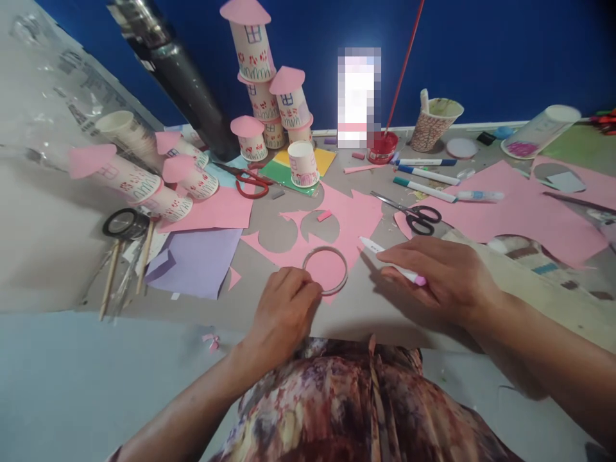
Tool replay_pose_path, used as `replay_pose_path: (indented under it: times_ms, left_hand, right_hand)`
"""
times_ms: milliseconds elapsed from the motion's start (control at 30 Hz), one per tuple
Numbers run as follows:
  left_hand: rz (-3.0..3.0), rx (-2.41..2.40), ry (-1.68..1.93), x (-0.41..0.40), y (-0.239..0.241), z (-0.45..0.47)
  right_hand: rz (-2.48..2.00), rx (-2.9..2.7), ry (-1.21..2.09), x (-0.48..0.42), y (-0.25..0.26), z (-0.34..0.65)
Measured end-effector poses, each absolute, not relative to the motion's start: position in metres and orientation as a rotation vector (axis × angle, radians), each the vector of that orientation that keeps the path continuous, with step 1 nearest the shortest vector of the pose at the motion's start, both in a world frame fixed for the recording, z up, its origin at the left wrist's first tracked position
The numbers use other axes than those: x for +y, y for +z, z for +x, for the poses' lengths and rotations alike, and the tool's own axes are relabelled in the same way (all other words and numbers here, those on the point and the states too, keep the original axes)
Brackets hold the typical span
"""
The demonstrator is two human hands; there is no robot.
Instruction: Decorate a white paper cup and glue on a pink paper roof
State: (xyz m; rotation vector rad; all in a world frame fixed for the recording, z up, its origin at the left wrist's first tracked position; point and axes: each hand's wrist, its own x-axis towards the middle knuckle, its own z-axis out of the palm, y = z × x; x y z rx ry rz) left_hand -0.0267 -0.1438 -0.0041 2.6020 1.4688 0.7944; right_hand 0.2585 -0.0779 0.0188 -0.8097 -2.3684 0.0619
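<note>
Head camera: left hand is holding down the grey ring, fingers bunched and grasping its near-left rim. Ring is lying flat on the cut-up pink paper, near the front of the counter. Right hand is hovering right of the ring, fingers grasping a white marker with a pink end; tip is pointing left and away from the wearer, apart from the ring. Small pink strip is lying just beyond the ring, at a round cutout. Black-handled scissors are resting beyond the ring to its right, with the blue pen and teal pen lying farther past. Drawn-on white cup is standing upright beyond the ring; cup tower with pink cone tops is rising behind, far past the ring and slightly left. Red-handled scissors are lying beyond the ring, leftward. Purple paper is sitting left of the ring, and the black tape roll is resting farther left of the ring.
</note>
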Motion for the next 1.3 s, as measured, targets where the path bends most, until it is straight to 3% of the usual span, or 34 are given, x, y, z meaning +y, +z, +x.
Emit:
replay_pose_path:
  times_ms: [300,567,800,1100,1300]
  left_hand:
    - [2.653,1.949,0.791,-0.147,0.010,-0.091]
    - [2.739,1.933,0.714,-0.117,0.017,-0.090]
    - [2.689,1.941,0.652,-0.078,0.014,-0.093]
    - [2.484,1.856,0.839,-0.067,0.018,-0.081]
    - [2.392,1.603,0.868,-0.076,0.027,-0.053]
  right_hand:
    - [-1.273,-2.282,-0.185,-0.039,-0.001,0.311]
    - [-1.458,-2.201,-0.238,-0.014,-0.018,0.352]
    - [-1.553,-2.024,-0.016,-0.012,-0.022,0.352]
    - [-1.726,-1.776,0.194,-0.012,-0.017,0.346]
    - [-1.465,-1.941,0.297,-0.026,0.009,0.323]
